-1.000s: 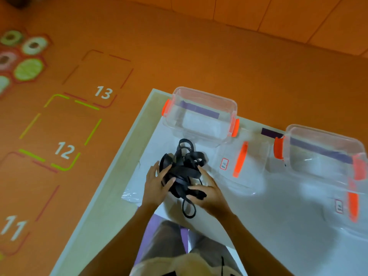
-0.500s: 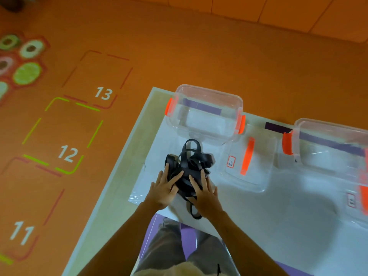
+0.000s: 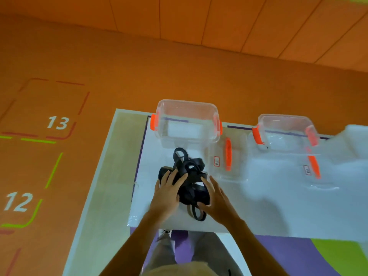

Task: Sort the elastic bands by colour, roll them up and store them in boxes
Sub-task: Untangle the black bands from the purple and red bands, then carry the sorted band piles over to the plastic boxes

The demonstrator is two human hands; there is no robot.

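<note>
A tangled bundle of black elastic bands (image 3: 189, 176) lies on the white sheet at the table's near left. My left hand (image 3: 167, 194) rests on its left side with straight fingers spread over the bands. My right hand (image 3: 216, 198) presses against its right side, fingers straight, thumb under a loose loop. Two clear boxes with orange clips stand behind: the left box (image 3: 187, 108) directly beyond the bundle, the right box (image 3: 286, 120) farther right. Both look empty.
Two clear lids with orange handles lie flat: one lid (image 3: 229, 156) between the boxes, another lid (image 3: 312, 170) in front of the right box. The table's left edge (image 3: 103, 168) drops to an orange floor with numbered squares. My legs show below the near edge.
My hands have spread apart to either side of the bundle, which sits slightly farther from me. The camera has tilted up and shifted right.
</note>
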